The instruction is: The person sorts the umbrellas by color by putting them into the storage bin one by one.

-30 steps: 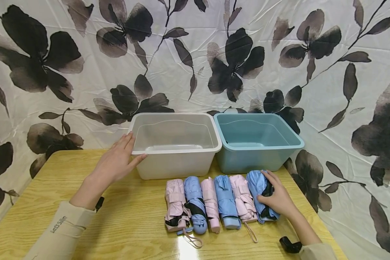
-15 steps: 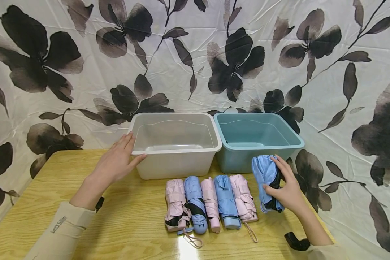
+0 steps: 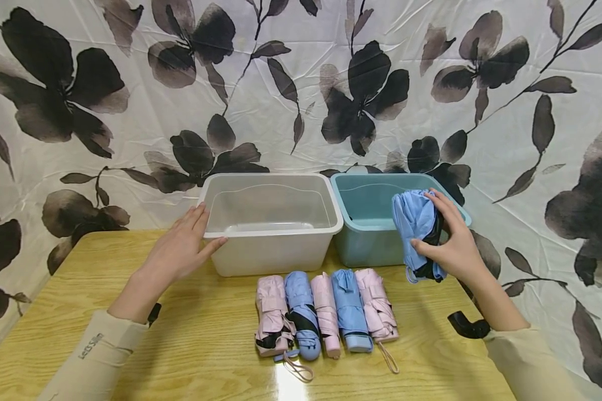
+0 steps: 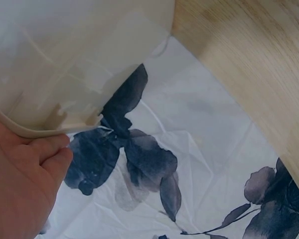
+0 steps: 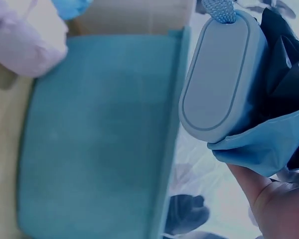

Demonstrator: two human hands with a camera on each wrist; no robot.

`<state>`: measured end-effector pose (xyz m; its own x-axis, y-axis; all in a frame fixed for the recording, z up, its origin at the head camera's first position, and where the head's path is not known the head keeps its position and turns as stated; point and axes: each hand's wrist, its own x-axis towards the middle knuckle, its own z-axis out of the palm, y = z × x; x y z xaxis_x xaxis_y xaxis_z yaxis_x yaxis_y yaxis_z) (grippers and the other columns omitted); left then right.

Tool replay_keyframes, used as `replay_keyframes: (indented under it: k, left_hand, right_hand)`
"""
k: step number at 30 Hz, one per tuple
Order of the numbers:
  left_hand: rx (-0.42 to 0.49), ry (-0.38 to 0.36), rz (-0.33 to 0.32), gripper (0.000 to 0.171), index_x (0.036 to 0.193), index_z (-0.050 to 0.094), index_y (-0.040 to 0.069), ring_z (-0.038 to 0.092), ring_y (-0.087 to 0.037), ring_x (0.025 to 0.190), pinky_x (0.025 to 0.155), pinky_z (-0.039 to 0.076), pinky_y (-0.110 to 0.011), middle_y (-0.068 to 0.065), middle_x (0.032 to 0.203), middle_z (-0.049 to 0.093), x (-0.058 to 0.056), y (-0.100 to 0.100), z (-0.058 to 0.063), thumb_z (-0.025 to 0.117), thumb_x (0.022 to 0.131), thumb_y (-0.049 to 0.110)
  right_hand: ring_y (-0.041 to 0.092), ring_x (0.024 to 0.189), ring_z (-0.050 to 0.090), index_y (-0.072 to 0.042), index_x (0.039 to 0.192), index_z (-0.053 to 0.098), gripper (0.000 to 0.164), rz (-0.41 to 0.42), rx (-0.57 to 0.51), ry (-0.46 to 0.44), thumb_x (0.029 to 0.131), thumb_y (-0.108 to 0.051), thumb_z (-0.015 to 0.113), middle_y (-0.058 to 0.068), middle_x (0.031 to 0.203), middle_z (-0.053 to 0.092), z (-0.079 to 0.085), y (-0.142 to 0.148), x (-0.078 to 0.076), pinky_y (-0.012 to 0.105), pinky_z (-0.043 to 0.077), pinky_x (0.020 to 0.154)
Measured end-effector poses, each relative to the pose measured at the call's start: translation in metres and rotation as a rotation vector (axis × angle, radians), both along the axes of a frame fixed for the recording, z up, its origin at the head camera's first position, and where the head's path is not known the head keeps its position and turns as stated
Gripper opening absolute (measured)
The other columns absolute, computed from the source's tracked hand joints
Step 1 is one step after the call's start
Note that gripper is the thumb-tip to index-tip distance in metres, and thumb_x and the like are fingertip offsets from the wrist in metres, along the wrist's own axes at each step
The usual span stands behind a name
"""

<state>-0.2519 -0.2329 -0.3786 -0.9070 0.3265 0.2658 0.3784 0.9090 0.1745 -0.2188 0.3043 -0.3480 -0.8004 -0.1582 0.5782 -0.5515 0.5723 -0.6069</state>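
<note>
A blue folding umbrella [image 3: 415, 225] with black lining is held up in my right hand [image 3: 454, 245], fingers and thumb on either side. It overlaps the front right rim of the teal bin [image 3: 368, 245]. In the right wrist view the umbrella's flat oval handle end [image 5: 217, 79] and its cord [image 5: 220, 9] show beside the bin wall. My left hand [image 3: 180, 245] rests on the left corner of the white bin [image 3: 276, 250], fingers along its side and thumb at the front. In the left wrist view its fingertips [image 4: 57, 149] are right at that bin's rim.
Several folded umbrellas, pink [image 3: 272, 303] and blue [image 3: 350, 306], lie side by side on the wooden table [image 3: 200, 340] before the bins. Cord loops [image 3: 297, 370] trail from some of them. A flowered cloth [image 3: 291, 83] hangs behind the table.
My right hand has lifted the rightmost blue umbrella off the table and carried it up and slightly right, to the teal bin's front rim. The left hand has stayed on the white bin.
</note>
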Motion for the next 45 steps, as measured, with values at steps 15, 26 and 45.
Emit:
replay_keyframes:
  k: [15, 26, 45]
  left_hand:
    - [0.007, -0.024, 0.010, 0.091, 0.159, 0.022, -0.014, 0.014, -0.049, 0.156, 0.127, 0.016, -0.060, -0.032, 0.168, 0.015, 0.001, 0.003, 0.003, 0.046, 0.107, 0.058]
    - [-0.018, -0.001, 0.008, 0.090, 0.158, 0.025, -0.014, 0.015, -0.048, 0.156, 0.127, 0.016, -0.059, -0.030, 0.168, 0.016, -0.001, 0.003, 0.000, 0.045, 0.107, 0.058]
    - [-0.030, -0.021, 0.037, 0.088, 0.159, 0.024, -0.013, 0.015, -0.048, 0.156, 0.128, 0.016, -0.058, -0.030, 0.169, 0.015, 0.002, 0.002, 0.002, 0.046, 0.108, 0.055]
  right_hand:
    - [0.036, 0.142, 0.040, -0.020, 0.165, 0.031, 0.093, -0.055, 0.013, -0.174, 0.087, -0.013, 0.080, 0.003, 0.171, 0.023, 0.059, -0.016, -0.076, 0.056, 0.040, 0.109]
    - [0.042, 0.151, 0.027, -0.018, 0.168, 0.018, 0.097, -0.098, 0.104, -0.377, 0.091, -0.021, 0.077, 0.018, 0.171, 0.020, 0.061, -0.028, -0.142, 0.063, 0.028, 0.122]
    - [0.040, 0.140, 0.034, -0.009, 0.167, 0.019, 0.094, 0.057, 0.284, -0.732, 0.091, -0.021, 0.073, 0.027, 0.167, 0.020, 0.029, -0.034, -0.196, 0.056, 0.031, 0.120]
